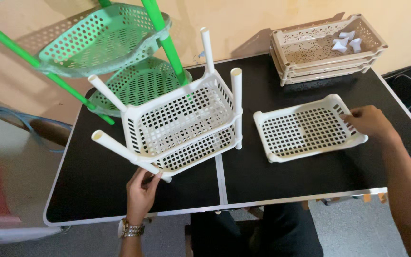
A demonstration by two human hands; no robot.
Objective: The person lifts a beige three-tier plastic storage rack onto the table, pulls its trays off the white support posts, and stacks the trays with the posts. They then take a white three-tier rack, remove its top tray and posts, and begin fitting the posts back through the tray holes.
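White plastic rack: we are looking at a white perforated plastic two-tier rack (186,126) with round white tube legs, lying tipped on its side on the left half of the table, its legs pointing up and to the left.
Left hand: our left hand (141,192) is pinching the lower end of one white tube leg (124,152) near the table's front edge, fingers curled around it; a metal wristwatch (130,229) is sitting on that wrist.
Right hand: our right hand (369,121) is resting on the right rim of a loose white perforated plastic tray (305,128), fingers bent over the edge and gripping it.
Loose tray: it is lying flat on the right half of the table, just right of the rack and apart from it.
Table: a black folding table with a pale rim (96,190) is bearing everything, a pale seam running down its middle.
Back right: a stack of beige perforated plastic trays (310,50) is sitting at the far corner, with small white plastic fittings (348,42) lying in the top one.
Back left: a green plastic rack with oval perforated baskets and green poles (110,43) is leaning tilted over the far left corner.
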